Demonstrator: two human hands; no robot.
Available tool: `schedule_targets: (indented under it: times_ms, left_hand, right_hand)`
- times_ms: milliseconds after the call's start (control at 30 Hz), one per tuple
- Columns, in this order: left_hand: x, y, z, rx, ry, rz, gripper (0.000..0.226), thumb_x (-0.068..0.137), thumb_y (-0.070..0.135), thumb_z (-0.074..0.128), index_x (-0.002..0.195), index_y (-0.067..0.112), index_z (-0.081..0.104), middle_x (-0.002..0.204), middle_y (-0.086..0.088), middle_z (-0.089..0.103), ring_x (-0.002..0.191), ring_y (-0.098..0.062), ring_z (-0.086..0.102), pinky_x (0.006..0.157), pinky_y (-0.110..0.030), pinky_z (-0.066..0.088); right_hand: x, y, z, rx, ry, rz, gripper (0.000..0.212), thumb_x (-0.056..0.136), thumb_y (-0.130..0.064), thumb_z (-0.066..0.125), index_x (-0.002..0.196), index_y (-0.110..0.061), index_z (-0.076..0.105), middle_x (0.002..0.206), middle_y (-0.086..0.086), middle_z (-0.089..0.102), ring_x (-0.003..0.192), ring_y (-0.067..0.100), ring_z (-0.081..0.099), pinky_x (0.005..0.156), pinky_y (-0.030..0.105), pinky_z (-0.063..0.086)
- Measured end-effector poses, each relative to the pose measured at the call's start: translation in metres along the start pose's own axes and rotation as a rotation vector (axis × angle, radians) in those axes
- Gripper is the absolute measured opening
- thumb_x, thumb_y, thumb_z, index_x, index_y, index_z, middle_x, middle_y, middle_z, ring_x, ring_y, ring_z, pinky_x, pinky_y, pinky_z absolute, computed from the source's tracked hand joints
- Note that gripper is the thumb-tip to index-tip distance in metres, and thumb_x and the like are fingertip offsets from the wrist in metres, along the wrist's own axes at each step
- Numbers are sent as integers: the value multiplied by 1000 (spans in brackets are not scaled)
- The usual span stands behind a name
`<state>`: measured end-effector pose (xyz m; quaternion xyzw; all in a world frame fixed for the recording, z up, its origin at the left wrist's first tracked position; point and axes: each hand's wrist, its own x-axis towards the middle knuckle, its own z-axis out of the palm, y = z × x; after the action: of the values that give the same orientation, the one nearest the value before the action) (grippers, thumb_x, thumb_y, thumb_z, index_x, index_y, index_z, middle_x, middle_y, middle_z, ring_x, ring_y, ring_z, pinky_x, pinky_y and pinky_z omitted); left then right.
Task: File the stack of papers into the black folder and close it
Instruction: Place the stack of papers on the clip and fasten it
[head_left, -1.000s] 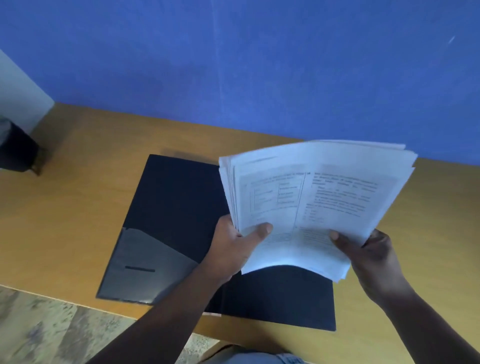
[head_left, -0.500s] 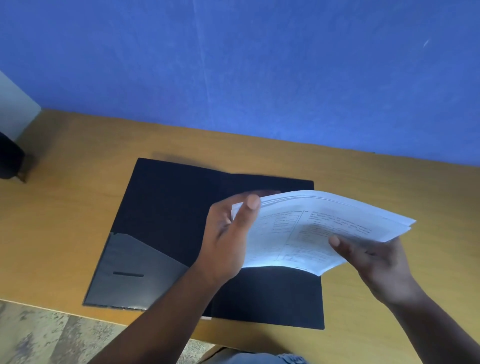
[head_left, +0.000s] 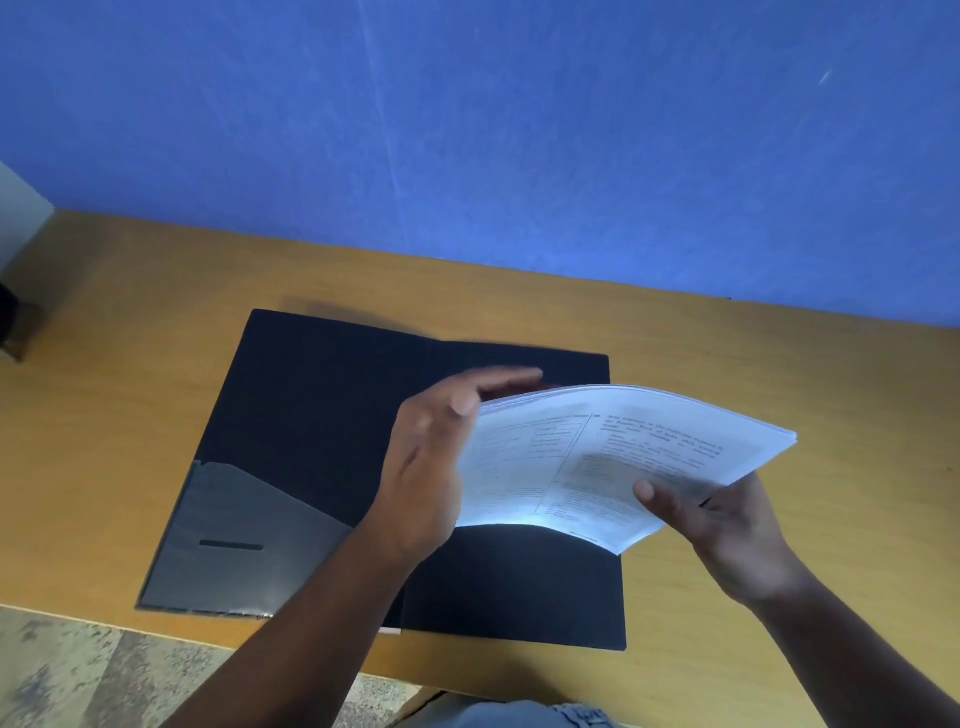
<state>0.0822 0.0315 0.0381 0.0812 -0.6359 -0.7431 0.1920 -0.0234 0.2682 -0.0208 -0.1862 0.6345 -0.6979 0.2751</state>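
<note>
From the head camera, looking down past your forearms, the black folder (head_left: 322, 415) lies open and flat on the wooden counter (head_left: 104, 395), its spine running away from you toward the blue wall (head_left: 467, 130). The left half shows a grey slanted pocket (head_left: 239, 540) at its near corner with a short dark slit in it; the right half is mostly covered by what you are holding.

You hold the stack of papers (head_left: 623, 457) just above the folder's right half, not yet laid down. The stack bows upward along its far edge and sags at the near edge, and its right corner juts out past the folder's right side over bare counter. Printed text and a ruled table show on the top sheet, too blurred to read.

Your right hand (head_left: 727, 525) has the stack pinched at its near right corner: the thumb presses down on the top sheet and the other fingers (head_left: 748, 499) are closed underneath, palm turned up. Your left hand (head_left: 431, 467) stands on edge against the stack's left side, over the folder's spine. Its fingers are stretched out fairly straight and loosely together, reaching along the far left edge of the sheets, with the thumb resting at the top left corner. Whether they grip the paper or only steady it, you cannot tell from this angle.

A strip of mottled floor (head_left: 78, 670) shows below the counter's near edge.
</note>
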Motion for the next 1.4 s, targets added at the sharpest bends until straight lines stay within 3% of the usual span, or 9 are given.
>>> schedule_targets:
  times_ms: [167, 300, 567, 733, 833, 967, 1100, 1300, 1400]
  left_hand:
    - [-7, -23, -5, 162, -48, -103, 26, 86, 20, 76, 108, 35, 74, 106, 10, 77, 102, -12, 72, 82, -25, 58]
    - [-2, -29, -10, 132, 6, -140, 22, 88, 24, 73, 108, 33, 75, 104, -1, 78, 97, -27, 73, 82, -48, 61]
    - [20, -31, -23, -38, 18, -268, 21, 88, 24, 74, 107, 15, 75, 108, -7, 77, 100, -26, 74, 76, -33, 60]
    - [12, -76, -57, 442, 291, -359, 17, 94, 28, 66, 106, 17, 71, 105, 5, 76, 102, -12, 70, 88, -32, 57]
    - [-11, -103, -86, 879, 189, -413, 27, 94, 27, 64, 120, 20, 65, 125, 6, 66, 119, -13, 60, 96, -28, 45]
    - [-37, -129, -109, 1251, -37, -439, 51, 92, 30, 64, 140, 22, 52, 158, 1, 38, 149, -19, 24, 122, -41, 17]
    - [-46, -141, -116, 1299, -115, -457, 55, 98, 37, 53, 149, 26, 38, 167, 4, 12, 153, -18, 2, 123, -44, 4]
    - [-48, -144, -120, 1211, -121, -486, 53, 102, 44, 42, 151, 26, 35, 167, 4, 9, 153, -17, -1, 123, -44, 4]
    - [-49, -146, -122, 1221, -133, -477, 55, 101, 46, 41, 152, 26, 34, 167, 4, 8, 153, -16, -2, 123, -43, 3]
  right_hand:
    - [-1, 4, -2, 14, 5, 6, 47, 84, -21, 74, 130, -19, 63, 128, 11, 70, 120, 31, 65, 92, 38, 57]
    - [-3, 5, -3, -36, -12, 45, 39, 91, -22, 66, 129, -15, 64, 130, 12, 69, 123, 31, 64, 96, 44, 56]
    - [5, 8, -4, -152, 146, 112, 19, 88, -17, 65, 103, -20, 77, 106, -1, 80, 98, 16, 75, 76, 24, 60]
    - [9, 42, -11, -174, 313, 337, 15, 94, -3, 65, 95, -13, 75, 91, 8, 81, 83, 29, 76, 69, 41, 63]
    - [11, 63, -15, -192, 362, 454, 12, 95, -4, 64, 100, -9, 74, 101, 20, 78, 89, 38, 74, 85, 57, 59]
    - [23, 79, -11, -256, 378, 542, 12, 95, -7, 64, 96, -14, 74, 98, 15, 78, 86, 35, 75, 83, 55, 60]
    - [40, 90, 0, -278, 398, 581, 15, 95, -8, 64, 90, -19, 73, 95, 9, 78, 85, 31, 75, 84, 55, 60]
    - [62, 99, 12, -251, 400, 626, 18, 94, -7, 63, 91, -21, 73, 95, 8, 78, 87, 32, 75, 83, 54, 61]
    - [69, 102, 15, -227, 407, 631, 18, 95, -5, 62, 104, -16, 73, 93, 5, 77, 79, 24, 76, 70, 41, 64]
